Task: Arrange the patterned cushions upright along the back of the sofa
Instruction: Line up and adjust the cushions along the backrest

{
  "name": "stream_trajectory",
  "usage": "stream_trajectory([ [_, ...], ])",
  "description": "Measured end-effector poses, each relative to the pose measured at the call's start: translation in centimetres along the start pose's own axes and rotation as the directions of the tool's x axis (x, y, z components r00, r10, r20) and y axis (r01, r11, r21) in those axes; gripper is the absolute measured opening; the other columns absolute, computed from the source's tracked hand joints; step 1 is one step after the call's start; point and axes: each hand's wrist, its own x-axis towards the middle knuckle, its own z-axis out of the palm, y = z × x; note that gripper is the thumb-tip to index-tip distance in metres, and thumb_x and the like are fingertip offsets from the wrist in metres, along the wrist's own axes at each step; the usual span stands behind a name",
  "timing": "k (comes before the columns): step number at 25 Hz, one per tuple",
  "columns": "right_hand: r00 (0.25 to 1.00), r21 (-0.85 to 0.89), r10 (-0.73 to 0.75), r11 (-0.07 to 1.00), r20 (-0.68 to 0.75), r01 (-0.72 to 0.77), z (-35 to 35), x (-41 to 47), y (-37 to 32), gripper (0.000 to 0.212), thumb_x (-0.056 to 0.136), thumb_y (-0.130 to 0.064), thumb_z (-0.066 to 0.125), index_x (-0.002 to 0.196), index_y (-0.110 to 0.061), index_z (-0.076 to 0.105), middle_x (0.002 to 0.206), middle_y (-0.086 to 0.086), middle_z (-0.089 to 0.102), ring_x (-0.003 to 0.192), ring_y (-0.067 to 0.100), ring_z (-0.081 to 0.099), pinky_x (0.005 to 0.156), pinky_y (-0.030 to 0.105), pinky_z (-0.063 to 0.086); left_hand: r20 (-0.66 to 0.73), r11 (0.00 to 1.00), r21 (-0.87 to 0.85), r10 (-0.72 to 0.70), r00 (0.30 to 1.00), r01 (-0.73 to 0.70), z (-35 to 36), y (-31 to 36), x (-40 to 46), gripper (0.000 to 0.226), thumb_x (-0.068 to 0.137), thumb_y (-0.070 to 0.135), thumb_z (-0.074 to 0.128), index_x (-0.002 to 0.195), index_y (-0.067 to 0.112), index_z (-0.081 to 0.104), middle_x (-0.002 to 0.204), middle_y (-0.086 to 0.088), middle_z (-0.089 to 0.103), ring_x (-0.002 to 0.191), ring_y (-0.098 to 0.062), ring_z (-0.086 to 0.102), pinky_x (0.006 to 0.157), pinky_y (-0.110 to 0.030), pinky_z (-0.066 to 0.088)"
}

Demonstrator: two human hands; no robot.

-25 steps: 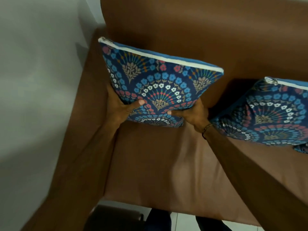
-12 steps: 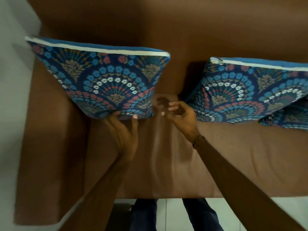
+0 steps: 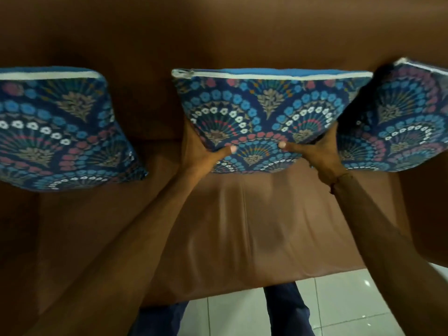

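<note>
So the middle cushion [image 3: 266, 112] is gripped by both hands right now: left hand [image 3: 206, 154] clamped on its lower-left corner, right hand [image 3: 312, 151] on the lower-right, thumbs pressed onto the patterned front. It's held upright, zip edge on top, in front of the sofa backrest [image 3: 218, 32]; whether its bottom edge is actually touching the seat [image 3: 242, 226] can't be told. To the left of the middle cushion, well apart, another cushion [image 3: 58, 127] is leaned against the backrest. To its right, a third cushion [image 3: 400, 117] is sitting just beside it, tilted a bit.

For a tidy result, the bottom edge should probably be pushed back into the crease and the top leaned onto the backrest before anything is let go. The gap on the left looks bigger, so a small nudge that way might be worth it.
</note>
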Motion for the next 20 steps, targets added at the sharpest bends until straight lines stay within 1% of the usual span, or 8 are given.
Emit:
stream_trajectory([
  [3,0.997,0.052,-0.082,0.995,0.015,0.081,0.2,0.6,0.5,0.108,0.062,-0.008,0.102,0.148,-0.013,0.037,0.133,-0.01,0.062,0.12,-0.005,0.064,0.103,0.029,0.058,-0.149,0.999,0.042,-0.027,0.989,0.033,0.8,0.0,-1.2,0.107,0.07,0.016,0.1,0.152,-0.011,0.037,0.142,-0.007,0.054,0.129,-0.007,0.053,0.098,0.006,0.036],
  [6,0.994,0.067,-0.111,0.992,0.02,0.109,0.8,0.0,2.0,0.107,0.058,-0.016,0.105,0.144,-0.015,0.04,0.13,-0.014,0.063,0.119,-0.01,0.062,0.104,0.03,0.057,-0.169,0.989,0.083,-0.107,0.98,0.122,0.6,-1.8,-1.8,0.115,0.07,0.065,0.09,0.144,-0.013,0.049,0.138,-0.027,0.065,0.133,-0.041,0.06,0.107,-0.024,0.052],
  [9,0.988,0.071,-0.135,0.989,0.078,0.129,0.2,0.6,2.5,0.113,0.056,-0.021,0.106,0.147,-0.015,0.039,0.127,-0.021,0.06,0.113,-0.014,0.061,0.101,0.027,0.058,-0.202,0.973,0.14,-0.152,0.968,0.182,1.6,-1.6,-2.7,0.113,0.076,0.065,0.086,0.159,0.005,0.04,0.159,-0.017,0.051,0.147,-0.033,0.049,0.124,-0.047,0.042],
  [11,0.986,0.072,-0.113,0.992,0.121,0.105,-1.4,0.7,3.0,0.119,0.058,-0.023,0.105,0.154,-0.018,0.035,0.13,-0.025,0.056,0.115,-0.011,0.059,0.099,0.016,0.056,-0.341,0.977,0.188,-0.035,0.939,0.105,4.1,0.1,-4.7,0.113,0.082,0.05,0.09,0.162,-0.001,0.027,0.163,-0.016,0.041,0.149,-0.022,0.042,0.129,-0.028,0.032],
  [13,0.992,0.035,-0.092,0.995,0.09,0.089,-4.4,0.4,3.9,0.11,0.063,-0.021,0.103,0.153,-0.017,0.041,0.127,-0.021,0.055,0.107,-0.013,0.057,0.089,0.001,0.049,-0.487,0.979,0.192,0.04,0.872,0.063,8.7,1.4,-7.7,0.097,0.086,0.025,0.088,0.151,-0.017,0.03,0.15,-0.02,0.042,0.136,-0.005,0.04,0.117,-0.004,0.029],
  [14,0.995,0.01,-0.093,0.996,0.035,0.093,-6.3,0.3,4.8,0.099,0.065,-0.019,0.102,0.148,-0.014,0.048,0.122,-0.017,0.057,0.1,-0.015,0.059,0.083,0.0,0.05,-0.522,0.981,0.189,0.055,0.851,0.052,11.2,1.6,-8.9,0.09,0.085,0.024,0.086,0.146,-0.017,0.035,0.142,-0.023,0.046,0.129,-0.004,0.042,0.114,-0.004,0.032],
  [18,0.955,-0.083,-0.136,0.99,-0.265,0.118,-17.4,0.4,9.6,0.061,0.073,-0.023,0.097,0.122,-0.006,0.065,0.103,-0.002,0.069,0.093,0.011,0.069,0.086,0.036,0.063,-0.227,0.98,0.196,0.012,0.974,0.034,23.8,3.8,-11.2,0.066,0.084,0.031,0.08,0.133,0.005,0.044,0.117,-0.012,0.051,0.111,-0.033,0.058,0.106,-0.056,0.052],
  [20,0.917,-0.1,-0.114,0.992,-0.381,0.082,-23.4,1.6,11.3,0.067,0.072,-0.032,0.097,0.124,-0.008,0.061,0.106,0.0,0.067,0.095,0.014,0.067,0.088,0.041,0.062,-0.07,0.992,0.119,0.04,0.997,-0.032,30.5,7.3,-9.9,0.077,0.083,0.029,0.083,0.144,0.003,0.044,0.129,-0.011,0.052,0.12,-0.034,0.058,0.106,-0.06,0.051],
])
